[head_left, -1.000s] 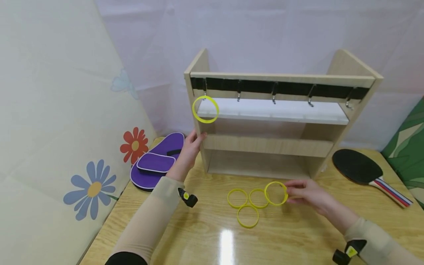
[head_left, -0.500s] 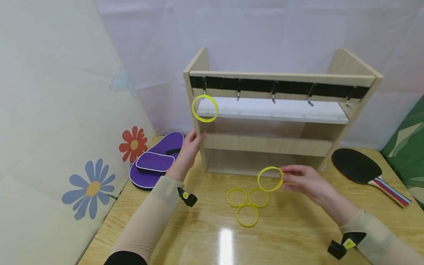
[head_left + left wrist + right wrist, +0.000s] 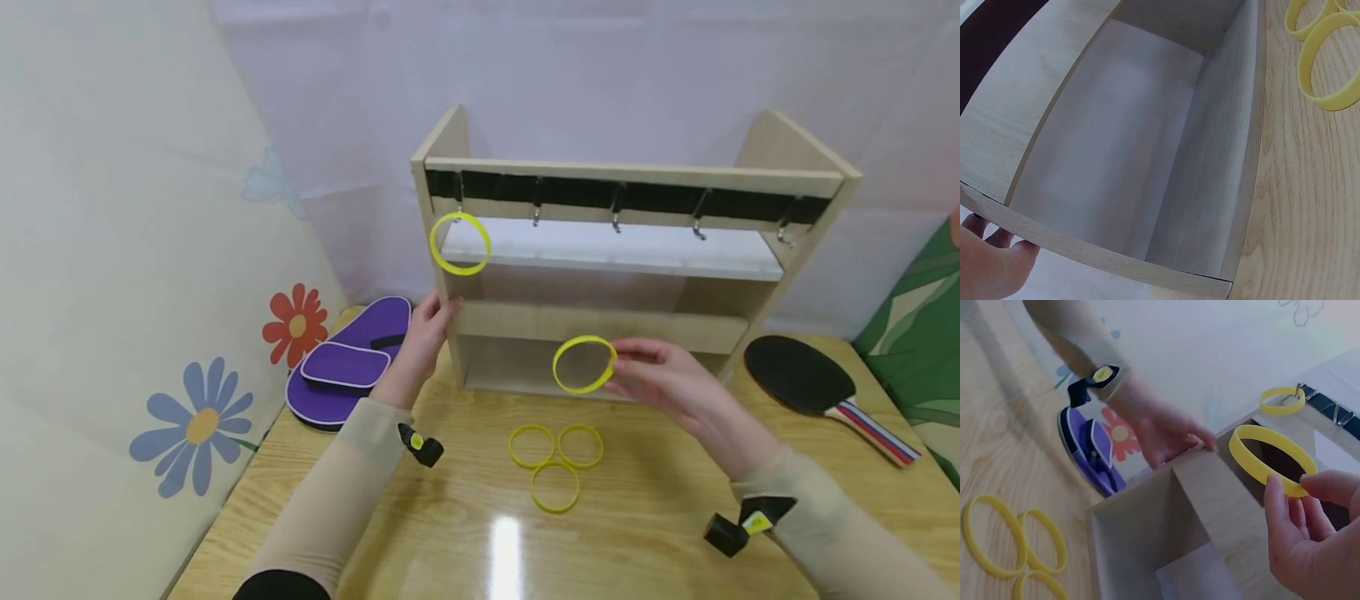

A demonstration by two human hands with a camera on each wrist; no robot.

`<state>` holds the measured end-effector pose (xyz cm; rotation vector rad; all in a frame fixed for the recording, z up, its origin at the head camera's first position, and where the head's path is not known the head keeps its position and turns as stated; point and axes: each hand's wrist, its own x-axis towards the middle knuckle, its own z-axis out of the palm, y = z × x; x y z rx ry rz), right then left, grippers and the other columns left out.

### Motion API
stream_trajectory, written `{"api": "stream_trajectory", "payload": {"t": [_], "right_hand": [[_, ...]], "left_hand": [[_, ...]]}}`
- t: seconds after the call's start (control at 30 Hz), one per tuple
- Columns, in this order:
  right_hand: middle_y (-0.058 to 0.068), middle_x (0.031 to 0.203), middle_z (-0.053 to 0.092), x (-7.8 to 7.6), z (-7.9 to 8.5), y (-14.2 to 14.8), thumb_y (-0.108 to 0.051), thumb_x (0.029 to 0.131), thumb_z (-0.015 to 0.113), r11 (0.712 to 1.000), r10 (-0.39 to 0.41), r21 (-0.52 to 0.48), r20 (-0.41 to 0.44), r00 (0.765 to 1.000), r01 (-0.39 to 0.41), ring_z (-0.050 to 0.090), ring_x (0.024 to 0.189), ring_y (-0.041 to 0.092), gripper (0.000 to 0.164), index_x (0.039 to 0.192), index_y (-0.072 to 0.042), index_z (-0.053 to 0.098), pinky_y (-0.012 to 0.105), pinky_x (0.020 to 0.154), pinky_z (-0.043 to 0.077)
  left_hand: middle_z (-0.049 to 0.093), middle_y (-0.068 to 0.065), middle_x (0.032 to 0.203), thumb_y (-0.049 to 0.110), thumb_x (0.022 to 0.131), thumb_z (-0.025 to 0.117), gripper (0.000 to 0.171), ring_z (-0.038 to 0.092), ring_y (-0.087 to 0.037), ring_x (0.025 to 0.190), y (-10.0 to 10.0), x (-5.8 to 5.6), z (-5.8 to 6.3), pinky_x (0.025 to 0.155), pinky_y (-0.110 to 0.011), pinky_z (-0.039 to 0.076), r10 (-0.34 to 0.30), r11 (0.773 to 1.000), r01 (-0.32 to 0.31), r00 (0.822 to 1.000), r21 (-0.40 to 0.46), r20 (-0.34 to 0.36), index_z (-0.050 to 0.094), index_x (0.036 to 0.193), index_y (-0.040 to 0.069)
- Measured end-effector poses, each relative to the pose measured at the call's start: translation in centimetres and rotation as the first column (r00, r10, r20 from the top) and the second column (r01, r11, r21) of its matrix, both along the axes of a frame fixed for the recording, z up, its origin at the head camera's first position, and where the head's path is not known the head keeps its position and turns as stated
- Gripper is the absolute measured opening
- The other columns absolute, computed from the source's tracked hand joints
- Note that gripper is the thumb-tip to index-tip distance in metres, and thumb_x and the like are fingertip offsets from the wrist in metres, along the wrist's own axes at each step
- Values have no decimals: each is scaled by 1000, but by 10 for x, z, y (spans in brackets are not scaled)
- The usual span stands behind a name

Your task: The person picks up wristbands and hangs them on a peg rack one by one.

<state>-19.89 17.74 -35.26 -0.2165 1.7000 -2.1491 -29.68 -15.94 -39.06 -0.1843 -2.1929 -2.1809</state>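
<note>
Between thumb and fingers my right hand (image 3: 671, 379) pinches a yellow ring (image 3: 1252, 464), raised in front of the wooden shelf (image 3: 517, 321). My left hand (image 3: 422, 337) grips the shelf's left side panel, thumb at the front edge; its fingertips show against the panel in the left wrist view. Another yellow ring (image 3: 461, 271) hangs from the leftmost hook (image 3: 459, 200) on the shelf's black strip. Several more hooks (image 3: 617, 218) along that strip bear nothing. On the table in front lie 3 yellow rings (image 3: 555, 510) close together.
A purple padded case (image 3: 348, 367) lies left of the shelf, by the flower-printed backdrop (image 3: 172, 250). To the right rests a black table tennis bat (image 3: 798, 375) with a striped handle. The wooden table (image 3: 637, 533) extends in front.
My right hand has lifted the yellow ring from above the table and carried it up and leftward, toward the shelf. The left hand has kept its hold on the side panel.
</note>
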Motion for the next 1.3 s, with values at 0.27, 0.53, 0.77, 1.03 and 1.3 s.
{"api": "stream_trajectory", "payload": {"t": [0.27,0.53,0.77,1.03,1.3], "right_hand": [[4,107,67,-6,23,-19,5,95,58,997,-40,-65,20,999,41,70,95,15,24,118,-1,58,28,88,55],[5,105,66,-11,46,-37,2,96,57,985,-87,-149,28,996,90,70,93,15,26,122,-1,56,28,88,56],[9,120,59,-15,63,-55,3,98,51,970,-120,-210,18,993,122,68,99,15,47,143,6,38,26,90,54],[12,122,55,-18,74,-68,6,98,49,919,-164,-357,41,986,168,66,103,17,38,136,3,46,26,90,54],[12,122,57,-24,80,-75,8,95,54,851,-203,-468,125,971,238,65,103,20,37,131,2,50,27,89,55]], "left_hand": [[50,-24,139,17,99,49,50,54,-13,104,0,-1,0,96,-34,44,11,1000,-11,1000,22,1,44,148,11],[54,-16,133,17,99,49,49,55,-10,102,-1,-2,-1,93,-30,45,15,1000,-15,1000,25,-12,45,147,11],[55,-15,131,16,98,49,48,56,-9,101,0,-3,-2,91,-29,45,20,999,-19,1000,32,-24,47,145,9],[57,-14,128,16,98,51,46,56,-9,100,1,-2,-3,91,-29,45,36,999,-36,999,37,-7,49,143,9],[53,-22,135,17,98,51,47,55,-11,101,1,-2,-3,92,-31,45,28,999,-28,1000,44,-6,48,144,10]]}}
